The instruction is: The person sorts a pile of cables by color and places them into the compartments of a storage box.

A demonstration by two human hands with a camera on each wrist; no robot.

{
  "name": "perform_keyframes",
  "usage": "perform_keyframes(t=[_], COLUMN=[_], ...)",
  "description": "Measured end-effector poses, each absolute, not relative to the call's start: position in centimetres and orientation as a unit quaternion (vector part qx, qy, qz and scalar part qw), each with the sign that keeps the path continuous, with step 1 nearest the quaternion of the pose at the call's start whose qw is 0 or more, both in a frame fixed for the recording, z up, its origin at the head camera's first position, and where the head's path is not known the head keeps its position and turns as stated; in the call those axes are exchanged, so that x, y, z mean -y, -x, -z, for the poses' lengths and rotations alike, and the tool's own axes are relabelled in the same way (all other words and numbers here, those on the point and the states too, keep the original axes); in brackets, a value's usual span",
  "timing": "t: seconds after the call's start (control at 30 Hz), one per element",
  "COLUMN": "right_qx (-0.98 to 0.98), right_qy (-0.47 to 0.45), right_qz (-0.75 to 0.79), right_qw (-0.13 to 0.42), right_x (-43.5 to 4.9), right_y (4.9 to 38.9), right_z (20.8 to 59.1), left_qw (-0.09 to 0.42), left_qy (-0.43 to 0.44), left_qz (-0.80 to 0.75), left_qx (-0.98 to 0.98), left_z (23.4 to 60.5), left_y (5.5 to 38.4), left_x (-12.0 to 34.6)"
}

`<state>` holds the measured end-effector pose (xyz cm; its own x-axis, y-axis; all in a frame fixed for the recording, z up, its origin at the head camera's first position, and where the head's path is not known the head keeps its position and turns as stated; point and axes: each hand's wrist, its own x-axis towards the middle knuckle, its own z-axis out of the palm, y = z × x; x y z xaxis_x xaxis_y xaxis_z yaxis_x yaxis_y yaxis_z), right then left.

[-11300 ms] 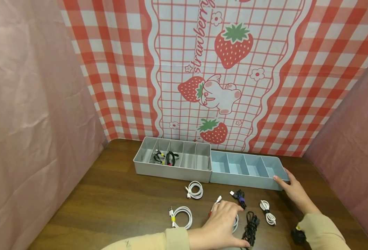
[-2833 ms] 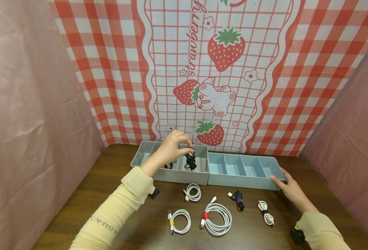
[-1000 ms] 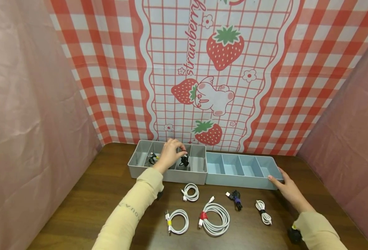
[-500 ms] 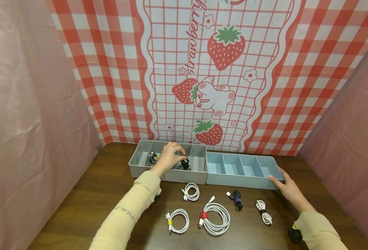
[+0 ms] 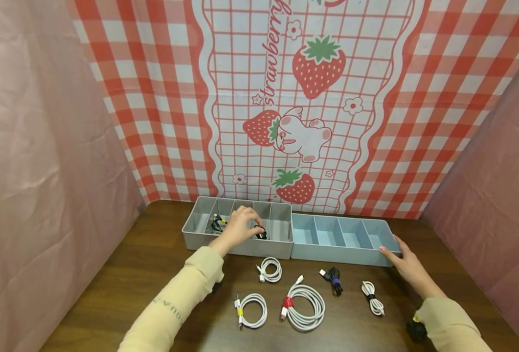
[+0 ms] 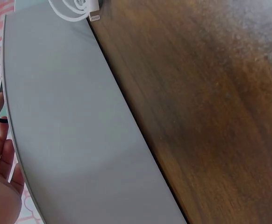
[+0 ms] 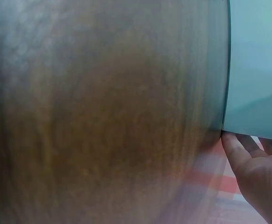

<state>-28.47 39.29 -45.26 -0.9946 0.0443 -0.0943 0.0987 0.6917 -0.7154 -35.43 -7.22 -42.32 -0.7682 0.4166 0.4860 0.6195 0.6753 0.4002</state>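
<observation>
My left hand (image 5: 240, 226) pinches a bundled black cable (image 5: 261, 234) between thumb and fingers, low in the fourth compartment from the left of the grey divided box (image 5: 241, 248). Its plug and a bit of black cord show by the fingertips in the left wrist view, past the box's grey wall (image 6: 75, 112). In the second compartment lies a black cable with a yellow tie (image 5: 217, 222); the third is mostly hidden by the hand. My right hand (image 5: 411, 266) grips the right end of the light blue divided box (image 5: 343, 255), thumb at its front corner.
On the wooden table (image 5: 123, 274) lie a small white cable coil (image 5: 270, 270), a white one with a yellow tie (image 5: 251, 311), a larger one with a red tie (image 5: 305, 308), a black cable with a purple tie (image 5: 335, 282) and a white bundle (image 5: 373, 299). Checked cloth hangs behind.
The black cable has gone from the table front into the grey box in my left hand, which has sunk slightly lower in the last second. My right hand keeps its place.
</observation>
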Motion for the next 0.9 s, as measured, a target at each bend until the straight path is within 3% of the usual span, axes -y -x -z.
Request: perform_keyframes(t=[0.9], right_qx=[-0.921], right_qy=[-0.033], right_qz=[0.385], right_qw=[0.045], right_x=[-39.3], right_y=[28.3], right_z=[45.2], left_qw=[0.163], left_qy=[0.278], left_qz=[0.326], left_qx=[0.889], left_z=[40.9], left_y=[33.2], left_x=[7.6])
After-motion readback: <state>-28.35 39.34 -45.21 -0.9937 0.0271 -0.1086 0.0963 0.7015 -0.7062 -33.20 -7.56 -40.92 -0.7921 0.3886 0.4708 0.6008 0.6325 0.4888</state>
